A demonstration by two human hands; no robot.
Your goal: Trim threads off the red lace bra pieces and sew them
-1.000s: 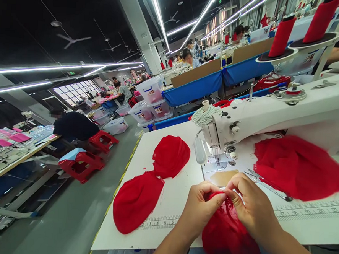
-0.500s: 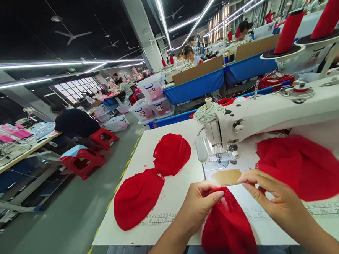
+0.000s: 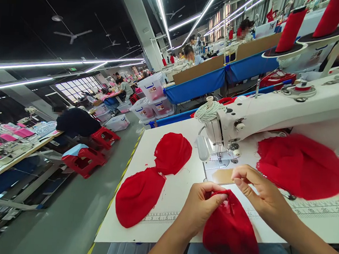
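My left hand (image 3: 200, 207) is closed on the top edge of a red fabric piece (image 3: 230, 234) that hangs over the near edge of the white sewing table (image 3: 179, 192). My right hand (image 3: 259, 192) hovers just right of it, thumb and forefinger pinched together; what they hold is too small to make out. Right behind both hands stands the white sewing machine (image 3: 274, 110), its needle area (image 3: 220, 159) a little beyond my fingers. Two stacks of red fabric pieces (image 3: 172, 152) (image 3: 138, 196) lie to the left. A bigger red fabric heap (image 3: 302, 165) lies under the machine arm on the right.
Scissors (image 3: 290, 195) lie partly hidden behind my right hand. Red thread cones (image 3: 290, 25) stand on the machine's rack. An aisle with a yellow floor line (image 3: 116, 189) runs left of the table. Red stools (image 3: 84, 162), plastic bins (image 3: 151, 89) and other seated workers (image 3: 74, 123) fill the hall.
My right hand let go of the red piece, swung out to the right, then came back toward my left hand with fingers pinched. My left hand kept its grip.
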